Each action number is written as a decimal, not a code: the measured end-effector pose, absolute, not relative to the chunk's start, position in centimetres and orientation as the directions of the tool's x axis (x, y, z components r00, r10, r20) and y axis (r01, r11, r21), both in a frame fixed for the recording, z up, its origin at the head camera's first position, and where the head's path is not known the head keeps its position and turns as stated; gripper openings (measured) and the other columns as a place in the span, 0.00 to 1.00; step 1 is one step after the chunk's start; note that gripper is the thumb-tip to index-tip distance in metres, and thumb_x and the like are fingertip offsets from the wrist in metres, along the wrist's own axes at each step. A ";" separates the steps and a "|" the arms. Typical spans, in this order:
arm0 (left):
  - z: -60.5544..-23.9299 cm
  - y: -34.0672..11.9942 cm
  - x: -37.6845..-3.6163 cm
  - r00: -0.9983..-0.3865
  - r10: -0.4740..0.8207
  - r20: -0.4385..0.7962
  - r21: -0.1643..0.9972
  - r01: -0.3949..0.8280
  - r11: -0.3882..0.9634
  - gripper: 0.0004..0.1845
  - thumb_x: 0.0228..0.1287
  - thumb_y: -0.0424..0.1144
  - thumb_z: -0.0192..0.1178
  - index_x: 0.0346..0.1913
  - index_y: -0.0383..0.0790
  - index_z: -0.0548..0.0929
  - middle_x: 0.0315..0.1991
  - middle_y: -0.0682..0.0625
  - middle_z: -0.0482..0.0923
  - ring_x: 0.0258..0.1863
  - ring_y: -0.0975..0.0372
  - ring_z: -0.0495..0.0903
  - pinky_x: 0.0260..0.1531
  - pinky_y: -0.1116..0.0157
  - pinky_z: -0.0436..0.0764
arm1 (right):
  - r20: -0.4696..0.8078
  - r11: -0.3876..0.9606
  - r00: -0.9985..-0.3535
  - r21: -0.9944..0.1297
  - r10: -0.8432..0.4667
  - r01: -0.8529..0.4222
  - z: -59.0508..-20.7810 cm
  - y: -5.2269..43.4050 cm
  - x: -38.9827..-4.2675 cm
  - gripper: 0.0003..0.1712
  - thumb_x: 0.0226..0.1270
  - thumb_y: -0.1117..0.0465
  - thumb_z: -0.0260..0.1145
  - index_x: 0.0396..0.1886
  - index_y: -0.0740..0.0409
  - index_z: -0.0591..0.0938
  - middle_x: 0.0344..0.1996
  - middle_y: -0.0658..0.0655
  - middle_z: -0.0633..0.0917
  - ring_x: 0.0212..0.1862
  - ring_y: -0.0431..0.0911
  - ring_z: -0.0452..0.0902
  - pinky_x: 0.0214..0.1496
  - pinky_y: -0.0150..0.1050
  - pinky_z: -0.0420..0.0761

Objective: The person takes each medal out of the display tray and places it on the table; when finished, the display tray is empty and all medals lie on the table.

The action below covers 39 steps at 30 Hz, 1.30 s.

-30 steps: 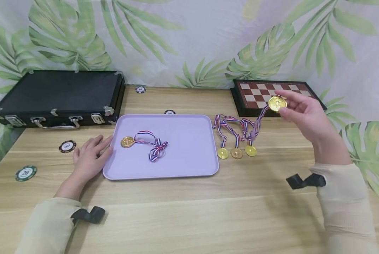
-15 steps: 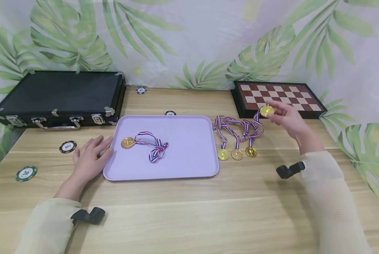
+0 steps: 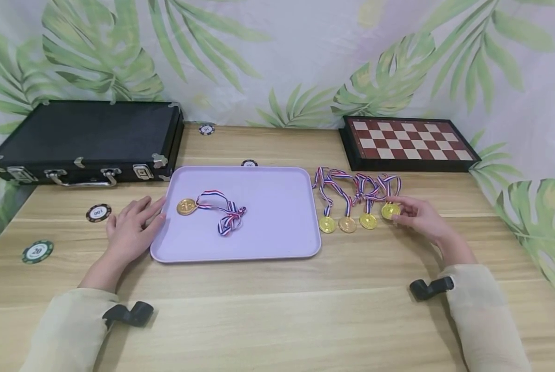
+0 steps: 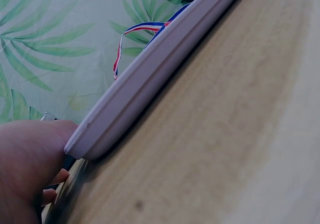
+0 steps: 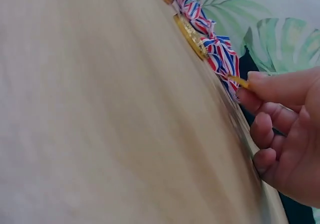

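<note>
At the right end of a row of medals, my right hand pinches a gold medal by its edge, low over the table. The right wrist view shows this medal edge-on between thumb and finger. To its left lie a gold medal, a bronze-toned medal and another gold medal, their striped ribbons bunched behind. My left hand, fingers extended, touches the left edge of a lilac tray. On the tray rests a medal with a crumpled red, white and blue ribbon.
A black case stands at the back left, a chessboard box at the back right. Poker chips lie around: a black chip and a green chip left of my left hand, others behind the tray. A leaf-print cloth hangs behind.
My right hand has brought the gold medal from near the chessboard down and toward me, to the right end of the row. Its ribbon now lies behind it. The left hand stays put.
</note>
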<state>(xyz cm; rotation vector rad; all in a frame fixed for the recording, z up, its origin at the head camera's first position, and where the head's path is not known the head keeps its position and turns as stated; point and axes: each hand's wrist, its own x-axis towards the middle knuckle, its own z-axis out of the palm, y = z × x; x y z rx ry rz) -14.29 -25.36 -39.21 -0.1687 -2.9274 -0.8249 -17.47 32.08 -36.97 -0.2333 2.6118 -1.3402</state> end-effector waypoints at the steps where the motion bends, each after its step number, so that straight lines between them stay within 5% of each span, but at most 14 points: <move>1: -39.2 -25.4 -14.3 -0.989 0.081 0.122 0.513 0.132 0.848 0.25 0.64 0.49 0.40 0.61 0.42 0.63 0.60 0.33 0.53 0.60 0.40 0.44 0.50 0.41 0.29 | -0.096 0.574 -0.967 -0.817 -0.235 -0.058 -37.1 32.1 -17.3 0.28 0.55 0.67 0.61 0.56 0.65 0.67 0.24 0.59 0.73 0.22 0.42 0.68 0.21 0.32 0.70; 14: -39.0 -25.4 -14.2 -0.990 0.071 0.120 0.509 0.123 0.852 0.25 0.64 0.50 0.40 0.61 0.42 0.63 0.60 0.34 0.53 0.60 0.41 0.44 0.50 0.40 0.30 | -0.068 0.692 -0.955 -0.704 -0.290 -0.160 -37.3 32.1 -16.7 0.23 0.53 0.65 0.63 0.50 0.67 0.73 0.21 0.55 0.71 0.22 0.41 0.63 0.21 0.31 0.65; 22: -39.1 -25.7 -14.1 -0.992 0.068 0.108 0.508 0.114 0.854 0.25 0.65 0.50 0.40 0.61 0.42 0.63 0.61 0.34 0.52 0.60 0.41 0.43 0.50 0.41 0.29 | 0.025 0.619 -0.954 -0.756 -0.299 -0.214 -34.9 30.2 -17.3 0.26 0.55 0.64 0.62 0.54 0.66 0.69 0.20 0.56 0.74 0.20 0.39 0.64 0.18 0.32 0.65; 30: -39.1 -25.6 -14.1 -0.992 0.059 0.110 0.511 0.107 0.853 0.25 0.64 0.50 0.40 0.61 0.42 0.63 0.61 0.34 0.52 0.61 0.41 0.43 0.50 0.41 0.29 | 0.197 0.289 -0.891 -0.898 -0.409 -0.331 -30.2 18.7 -18.5 0.26 0.56 0.69 0.60 0.56 0.65 0.66 0.27 0.64 0.77 0.27 0.42 0.71 0.29 0.32 0.72; 35: -39.2 -25.5 -14.2 -0.991 0.071 0.111 0.511 0.118 0.852 0.25 0.65 0.50 0.40 0.61 0.42 0.62 0.61 0.34 0.52 0.60 0.41 0.43 0.50 0.41 0.28 | 0.151 0.133 -0.829 -0.957 -0.538 -0.260 -29.8 9.5 -18.4 0.25 0.57 0.71 0.57 0.56 0.66 0.66 0.29 0.66 0.78 0.27 0.49 0.74 0.32 0.42 0.75; 39: -39.2 -25.4 -14.2 -0.991 0.073 0.112 0.511 0.120 0.851 0.25 0.65 0.50 0.39 0.61 0.42 0.62 0.61 0.33 0.52 0.60 0.40 0.43 0.50 0.41 0.28 | 0.057 0.134 -0.760 -0.973 -0.647 -0.187 -31.0 2.7 -18.3 0.26 0.57 0.69 0.59 0.56 0.66 0.66 0.30 0.66 0.79 0.29 0.53 0.76 0.36 0.44 0.76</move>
